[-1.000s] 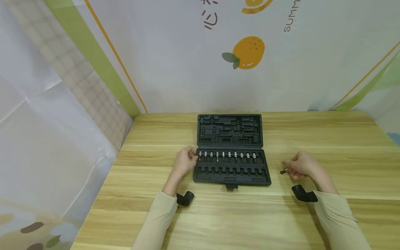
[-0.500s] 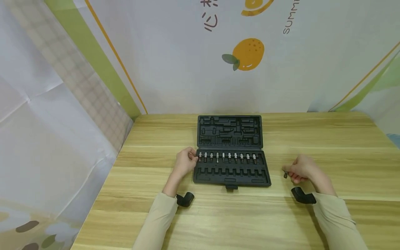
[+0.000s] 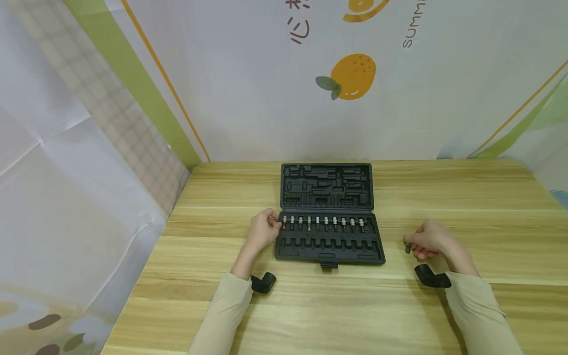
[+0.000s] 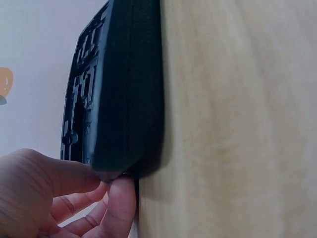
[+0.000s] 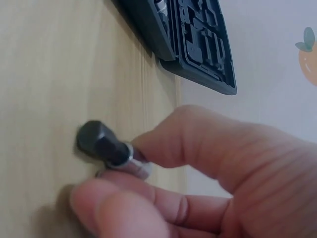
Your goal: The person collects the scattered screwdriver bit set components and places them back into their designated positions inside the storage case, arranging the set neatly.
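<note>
A black bit socket case (image 3: 329, 237) lies unfolded on the wooden table, with a row of several silver-topped bit sockets (image 3: 326, 221) across its tray. My left hand (image 3: 264, 229) pinches the case's left edge; in the left wrist view thumb and index finger meet at the corner of the case (image 4: 130, 94). Off to the right of the case, my right hand (image 3: 429, 239) pinches a hex bit socket (image 5: 106, 144) by its silver collar between thumb and fingers. Its thick dark hex end sticks out, pointing toward the table's front in the head view.
Moulded slots cover the raised lid (image 3: 327, 185), which stands at the back. A latch (image 3: 329, 265) juts from the case's front edge. Behind the wooden table (image 3: 337, 310) hangs a white printed cloth (image 3: 266, 98). Black mounts (image 3: 431, 276) sit at both wrists.
The bit socket in my right hand has turned from pointing left to pointing toward the front, and that hand has shifted slightly. My left hand stays at the case edge.
</note>
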A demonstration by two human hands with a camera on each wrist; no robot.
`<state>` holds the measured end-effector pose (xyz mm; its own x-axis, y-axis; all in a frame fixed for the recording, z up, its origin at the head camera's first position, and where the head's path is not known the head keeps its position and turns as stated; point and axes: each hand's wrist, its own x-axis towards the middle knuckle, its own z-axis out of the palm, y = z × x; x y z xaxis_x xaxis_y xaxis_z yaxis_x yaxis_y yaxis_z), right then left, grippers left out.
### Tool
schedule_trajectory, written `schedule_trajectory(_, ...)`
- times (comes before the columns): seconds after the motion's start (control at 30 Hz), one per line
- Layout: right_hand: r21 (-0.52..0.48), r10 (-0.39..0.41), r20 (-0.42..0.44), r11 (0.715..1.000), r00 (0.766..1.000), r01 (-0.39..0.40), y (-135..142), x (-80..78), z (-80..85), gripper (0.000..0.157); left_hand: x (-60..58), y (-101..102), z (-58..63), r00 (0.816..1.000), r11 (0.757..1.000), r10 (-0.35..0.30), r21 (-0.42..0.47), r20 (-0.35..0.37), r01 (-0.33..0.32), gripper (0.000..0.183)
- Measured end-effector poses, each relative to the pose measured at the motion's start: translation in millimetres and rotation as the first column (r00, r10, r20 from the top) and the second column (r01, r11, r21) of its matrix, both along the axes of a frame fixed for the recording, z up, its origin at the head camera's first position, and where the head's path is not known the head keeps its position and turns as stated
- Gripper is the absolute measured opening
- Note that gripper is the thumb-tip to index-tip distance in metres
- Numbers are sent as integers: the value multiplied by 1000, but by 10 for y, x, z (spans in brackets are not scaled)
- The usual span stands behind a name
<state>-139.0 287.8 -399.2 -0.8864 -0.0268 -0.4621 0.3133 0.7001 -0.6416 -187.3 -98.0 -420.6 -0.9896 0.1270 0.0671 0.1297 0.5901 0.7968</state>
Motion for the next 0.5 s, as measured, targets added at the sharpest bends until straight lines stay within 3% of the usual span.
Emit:
schedule_trajectory(0.2,-38,-8,23,999,1000,9,-2,-26,12,29,-5,-4,-7,1000,1000,-7,1,-5,7,6)
schedule_trajectory(0.4,-73,30,-14,997,999,-30,-22,-85,38,26,-9,-4,-11,1000,1000,-4,5,-1,4,5)
schedule_trajectory(0.5,-82,44,-30,996,999,-47,-49,-135,52,26,-9,-18,-40,999,1000,-16,25,-43,17,5)
